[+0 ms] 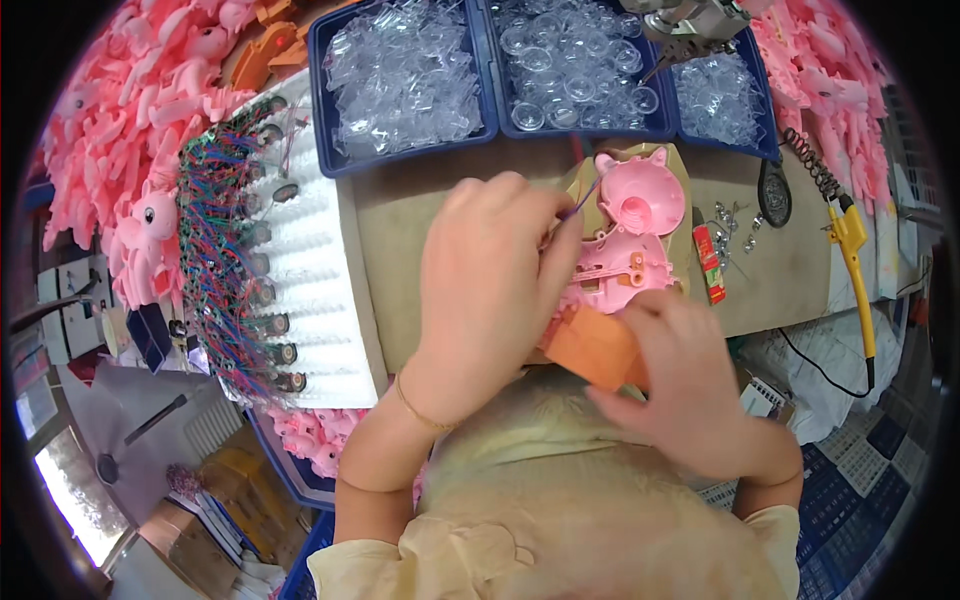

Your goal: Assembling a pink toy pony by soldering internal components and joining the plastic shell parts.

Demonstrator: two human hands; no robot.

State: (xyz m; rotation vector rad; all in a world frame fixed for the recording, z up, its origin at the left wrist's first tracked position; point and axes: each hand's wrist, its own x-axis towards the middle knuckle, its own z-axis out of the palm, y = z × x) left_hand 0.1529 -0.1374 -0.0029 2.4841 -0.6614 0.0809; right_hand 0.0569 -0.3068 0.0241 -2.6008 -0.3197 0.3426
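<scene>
In front of me a pink plastic toy shell (pixel 648 190), round-headed with small ears, lies open side up in a tan cradle (pixel 680 240). Over its left side my left hand (pixel 485 270) is closed, thumb and fingers pinching a thin purple wire (pixel 590 195). What else may be inside that pinch is hidden. My right hand (pixel 690 385) grips an orange block-shaped plastic part (pixel 595 345) at the shell's near end, with the fingers on its right side. The part overlaps the lower portion of the shell from my view.
Blue bins (pixel 410 150) of clear plastic parts line the far side. White foam (pixel 330 250) on the left carries wired circuit boards (pixel 225 250). Pink toy pieces (pixel 130 110) pile up left and right. A red tube (pixel 708 262), screws (pixel 735 225) and a yellow-handled tool (pixel 850 240) lie rightward; a metal machine head (pixel 695 25) overhangs.
</scene>
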